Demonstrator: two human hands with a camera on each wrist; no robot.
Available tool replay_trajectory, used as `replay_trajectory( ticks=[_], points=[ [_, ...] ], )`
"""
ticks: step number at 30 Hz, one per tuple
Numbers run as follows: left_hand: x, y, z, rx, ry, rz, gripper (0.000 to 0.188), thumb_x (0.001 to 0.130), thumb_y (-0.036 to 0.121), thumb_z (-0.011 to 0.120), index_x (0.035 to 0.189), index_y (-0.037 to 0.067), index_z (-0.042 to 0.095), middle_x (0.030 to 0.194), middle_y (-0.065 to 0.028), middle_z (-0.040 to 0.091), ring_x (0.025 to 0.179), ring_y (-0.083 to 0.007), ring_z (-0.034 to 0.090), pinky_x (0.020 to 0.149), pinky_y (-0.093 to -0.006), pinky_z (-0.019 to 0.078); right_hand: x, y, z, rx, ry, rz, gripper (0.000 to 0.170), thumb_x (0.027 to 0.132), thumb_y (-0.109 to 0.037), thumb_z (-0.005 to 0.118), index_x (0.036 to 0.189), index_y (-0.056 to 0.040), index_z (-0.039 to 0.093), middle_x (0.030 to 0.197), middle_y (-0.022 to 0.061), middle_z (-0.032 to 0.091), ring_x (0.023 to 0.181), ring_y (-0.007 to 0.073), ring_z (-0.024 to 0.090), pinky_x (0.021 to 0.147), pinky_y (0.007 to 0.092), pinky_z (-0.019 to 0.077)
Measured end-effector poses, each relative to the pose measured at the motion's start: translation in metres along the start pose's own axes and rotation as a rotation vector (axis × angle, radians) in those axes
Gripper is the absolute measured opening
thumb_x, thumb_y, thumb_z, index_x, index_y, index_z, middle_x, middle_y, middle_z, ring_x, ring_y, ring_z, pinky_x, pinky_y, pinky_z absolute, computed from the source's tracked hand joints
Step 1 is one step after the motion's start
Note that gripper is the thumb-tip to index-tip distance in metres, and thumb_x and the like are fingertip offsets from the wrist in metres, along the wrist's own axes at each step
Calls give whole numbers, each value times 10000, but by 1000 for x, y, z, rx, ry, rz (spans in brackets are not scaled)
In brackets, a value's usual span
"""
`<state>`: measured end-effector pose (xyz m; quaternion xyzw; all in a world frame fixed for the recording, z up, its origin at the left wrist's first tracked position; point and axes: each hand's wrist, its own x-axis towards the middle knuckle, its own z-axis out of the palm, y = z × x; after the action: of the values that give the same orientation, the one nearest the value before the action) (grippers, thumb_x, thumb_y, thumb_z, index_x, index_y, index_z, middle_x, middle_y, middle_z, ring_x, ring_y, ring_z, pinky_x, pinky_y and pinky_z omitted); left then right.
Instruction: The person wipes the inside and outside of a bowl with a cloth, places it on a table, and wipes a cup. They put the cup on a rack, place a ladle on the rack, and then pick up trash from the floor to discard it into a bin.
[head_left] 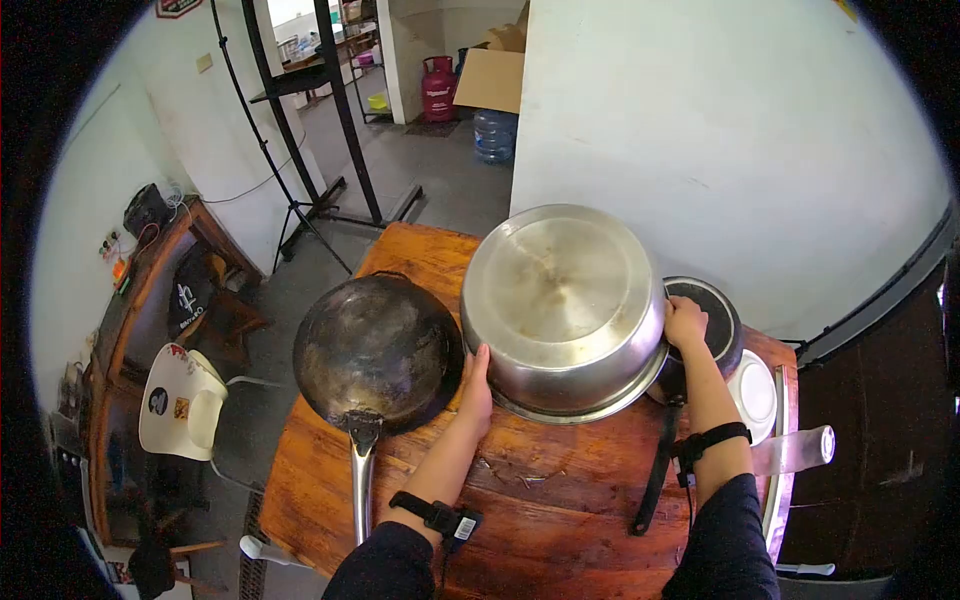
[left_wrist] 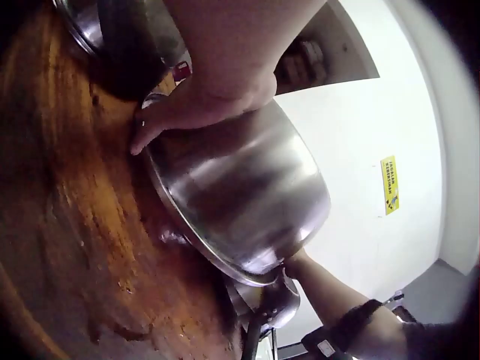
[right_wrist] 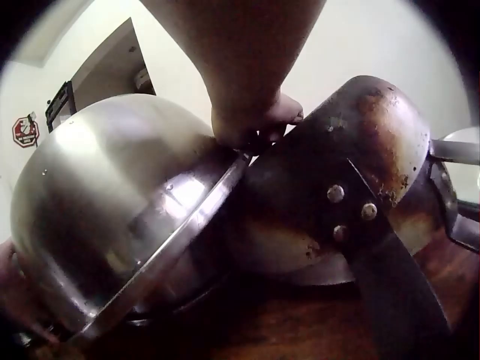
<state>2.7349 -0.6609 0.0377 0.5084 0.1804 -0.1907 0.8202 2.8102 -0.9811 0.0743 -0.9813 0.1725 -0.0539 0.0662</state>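
A large steel basin sits upside down at the middle of the wooden table, its base facing up. My left hand grips its near left rim; in the left wrist view, fingertips reach the rim close over the wood. At the far right, my right hand grips the rim, its fingers partly hidden, between the basin and a dark frying pan. The basin's rim slants in the right wrist view, with another shiny edge showing below it. Left of the basin lies an overturned blackened wok.
The wok's steel handle and the pan's black handle point toward me. White dishes and a clear bottle lie at the table's right edge. Small debris is on the wood. A wall stands behind.
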Motion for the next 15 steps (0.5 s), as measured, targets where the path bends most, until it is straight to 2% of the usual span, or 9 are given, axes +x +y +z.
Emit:
replay_trajectory(
  ticks=[2,5,8,11,12,15],
  points=[
    [-3,1,5,64,93,15,774,703,637,353,1289,168,162,1323,-43,196,1184,-253,212,892,-499,185,-1,-1,0,0,11,3,293,791,-320,393,929,-137,576,921,87,561,886,266,515,770,405,353],
    [-3,-4,1,49,102,30,773,722,616,355,1285,117,174,1313,-59,220,1172,-246,243,919,-453,193,3,5,6,38,26,-5,294,783,-328,410,923,-134,582,922,86,566,873,267,523,765,400,357],
    [4,-22,-17,-115,74,108,715,764,523,400,1265,51,204,1294,-80,254,1156,-238,275,937,-377,213,8,11,10,107,40,4,302,760,-344,457,932,-129,582,906,93,577,852,269,535,746,393,372],
    [-31,-26,-25,237,138,410,603,810,329,458,1238,-21,214,1261,-144,276,1158,-232,274,936,-291,235,7,14,9,145,44,-4,281,743,-331,487,907,-127,588,868,91,585,842,269,538,734,390,380],
    [-50,-21,-24,251,146,503,572,763,228,551,1200,-21,280,1195,-149,346,1070,-236,363,872,-306,314,6,14,6,151,25,-6,271,738,-325,494,895,-126,590,861,90,586,836,268,539,733,389,382],
    [-89,-6,-53,763,235,755,594,703,204,611,1168,-25,320,1139,-173,381,1025,-267,382,855,-345,322,3,11,-1,145,-18,-2,241,729,-308,505,854,-122,594,849,87,587,825,264,541,732,388,383]
  ],
)
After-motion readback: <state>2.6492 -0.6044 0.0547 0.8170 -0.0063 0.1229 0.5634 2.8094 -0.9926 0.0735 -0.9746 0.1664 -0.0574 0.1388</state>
